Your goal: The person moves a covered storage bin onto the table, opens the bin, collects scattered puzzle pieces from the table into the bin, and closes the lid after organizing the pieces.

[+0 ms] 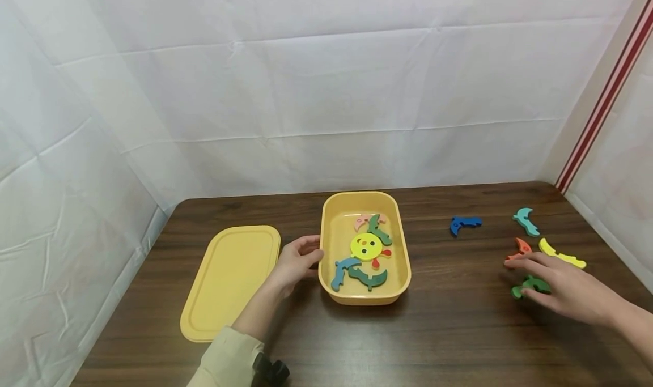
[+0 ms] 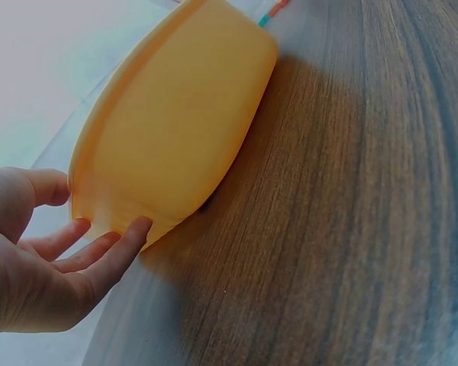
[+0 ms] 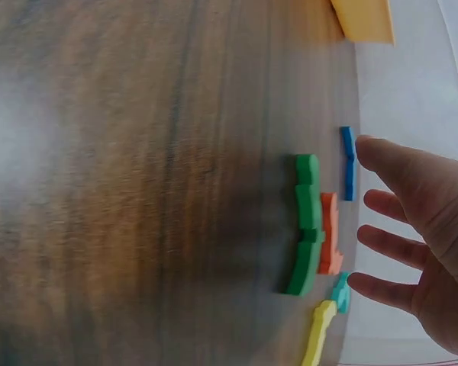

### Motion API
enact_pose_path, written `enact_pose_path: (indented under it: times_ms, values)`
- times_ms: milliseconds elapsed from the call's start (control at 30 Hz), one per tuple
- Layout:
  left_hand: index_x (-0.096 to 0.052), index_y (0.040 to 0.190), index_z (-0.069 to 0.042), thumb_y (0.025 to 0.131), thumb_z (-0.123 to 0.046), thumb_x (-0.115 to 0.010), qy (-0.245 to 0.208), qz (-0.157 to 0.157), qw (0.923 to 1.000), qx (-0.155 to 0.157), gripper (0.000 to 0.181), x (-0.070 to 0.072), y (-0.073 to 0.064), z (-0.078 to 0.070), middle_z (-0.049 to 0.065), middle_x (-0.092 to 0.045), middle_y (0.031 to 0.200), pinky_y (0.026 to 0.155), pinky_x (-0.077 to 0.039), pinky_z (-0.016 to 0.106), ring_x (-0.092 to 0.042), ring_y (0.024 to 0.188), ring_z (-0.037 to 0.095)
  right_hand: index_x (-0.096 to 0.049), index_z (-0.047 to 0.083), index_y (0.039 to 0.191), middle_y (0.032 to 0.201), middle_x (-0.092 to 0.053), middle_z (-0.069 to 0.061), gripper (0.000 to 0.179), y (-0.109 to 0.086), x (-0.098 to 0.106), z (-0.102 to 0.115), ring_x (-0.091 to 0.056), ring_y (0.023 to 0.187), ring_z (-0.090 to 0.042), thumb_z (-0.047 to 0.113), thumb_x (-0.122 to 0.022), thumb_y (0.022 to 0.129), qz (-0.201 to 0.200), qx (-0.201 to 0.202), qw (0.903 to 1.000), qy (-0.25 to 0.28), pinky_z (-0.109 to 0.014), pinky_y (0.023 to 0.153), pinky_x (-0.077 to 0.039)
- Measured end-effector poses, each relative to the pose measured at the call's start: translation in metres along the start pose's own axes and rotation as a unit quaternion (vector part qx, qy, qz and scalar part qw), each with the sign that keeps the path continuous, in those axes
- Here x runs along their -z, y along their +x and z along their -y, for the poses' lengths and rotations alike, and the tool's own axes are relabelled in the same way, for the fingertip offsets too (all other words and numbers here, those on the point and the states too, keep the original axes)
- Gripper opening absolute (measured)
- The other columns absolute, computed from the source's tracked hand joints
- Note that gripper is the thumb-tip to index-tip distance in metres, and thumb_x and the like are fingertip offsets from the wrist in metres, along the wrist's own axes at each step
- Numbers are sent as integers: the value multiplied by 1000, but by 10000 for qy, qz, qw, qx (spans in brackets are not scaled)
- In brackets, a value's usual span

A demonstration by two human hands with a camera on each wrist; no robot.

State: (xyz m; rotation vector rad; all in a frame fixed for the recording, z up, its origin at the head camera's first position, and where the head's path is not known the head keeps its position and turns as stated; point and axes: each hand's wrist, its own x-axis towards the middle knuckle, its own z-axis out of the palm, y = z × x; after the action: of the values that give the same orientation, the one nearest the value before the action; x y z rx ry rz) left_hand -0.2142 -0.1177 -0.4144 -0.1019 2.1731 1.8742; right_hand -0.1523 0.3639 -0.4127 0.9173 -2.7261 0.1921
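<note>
About half of the sorting looks done to me. Five toy pieces lie in the yellow tub (image 1: 365,300), which stands near the middle of the surface's (image 1: 449,341) back edge: a pink piece (image 1: 361,221), an olive-green piece (image 1: 378,232), a chick-faced disc (image 1: 366,246), a light-blue piece (image 1: 342,269) and a dark-green piece (image 1: 369,280). Five more lie outside, I judge to be put in: a blue piece (image 1: 465,222) and a teal piece (image 1: 524,221) towards the back right corner, a yellow piece (image 1: 561,256) nearer the right edge, an orange piece (image 1: 521,246), and a bright-green piece (image 1: 530,285) nearest the front edge. The lid (image 1: 229,279) lies flat by the left edge, so closing up probably remains too.

My left hand (image 1: 296,262) reaches forward, thumb and relaxed fingers against the tub's left side, not wrapped round it. My right hand (image 1: 566,288) comes in from the right edge, palm down over the bright-green piece, fingers spread, holding nothing.
</note>
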Motion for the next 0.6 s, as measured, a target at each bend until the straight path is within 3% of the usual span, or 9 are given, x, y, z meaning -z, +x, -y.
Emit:
enact_pose_path:
  times_ms: [133, 300, 467, 600]
  values:
    - [-49, 129, -3, 89, -10, -57, -23, 30, 10000, 45, 41, 0, 0, -1, 20, -53, 127, 73, -56, 40, -59, 105, 29, -61, 18, 115, 108, -58, 4, 52, -7, -4, -2, -57, 84, -7, 22, -80, 67, 448, -384, 9983, 9, -24, 61, -50]
    - [-46, 131, -1, 90, -9, -55, -21, 128, 9999, 112, 43, 0, -8, -10, 22, -50, 129, 75, -55, 41, -57, 108, 33, -60, 20, 116, 109, -58, -3, 49, -13, -8, -6, -60, 89, -18, 24, -78, 70, 948, -848, 9918, 81, -33, 63, -53]
    - [-45, 131, 2, 90, -8, -55, 41, 111, 9999, 116, 43, -3, -22, -26, 24, -50, 129, 78, -55, 41, -56, 109, 35, -60, 20, 115, 110, -58, -5, 49, -18, -11, -7, -61, 88, -20, 21, -78, 69, 905, -875, 9920, 78, -31, 60, -52]
    - [-45, 131, 2, 90, -8, -55, 42, 110, 9999, 108, 43, -4, -26, -30, 24, -50, 129, 79, -54, 41, -56, 109, 34, -61, 20, 113, 107, -58, -3, 49, -20, -15, -9, -60, 86, -19, 19, -79, 68, 797, -738, 9941, 0, -30, 60, -52]
